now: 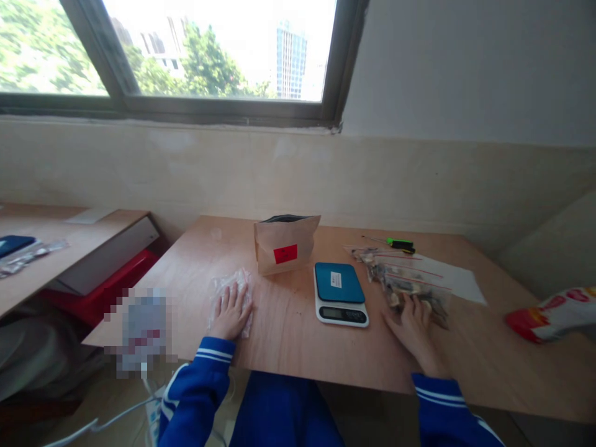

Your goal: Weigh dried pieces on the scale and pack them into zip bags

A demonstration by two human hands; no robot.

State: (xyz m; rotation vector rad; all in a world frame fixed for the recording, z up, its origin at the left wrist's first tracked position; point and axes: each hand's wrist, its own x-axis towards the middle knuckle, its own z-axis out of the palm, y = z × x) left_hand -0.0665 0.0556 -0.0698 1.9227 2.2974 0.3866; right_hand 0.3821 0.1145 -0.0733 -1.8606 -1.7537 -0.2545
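Head: zip bag (388,279) holds dark pieces

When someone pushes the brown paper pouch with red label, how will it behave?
The kraft paper pouch stands unaided, so it is probably fairly stiff, but its narrow base may let it tip. Its dark-lined top probably crumples under a grip.

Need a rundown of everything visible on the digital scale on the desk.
The digital kitchen scale has a white plastic-looking base, a flat glossy blue platform with a small white label, and a dark display along the front, unreadable here. It sits flat on the plywood table, between a kraft paper pouch and a clear zip bag of small parts. Nothing rests on the platform; the left hand and right hand are off it.
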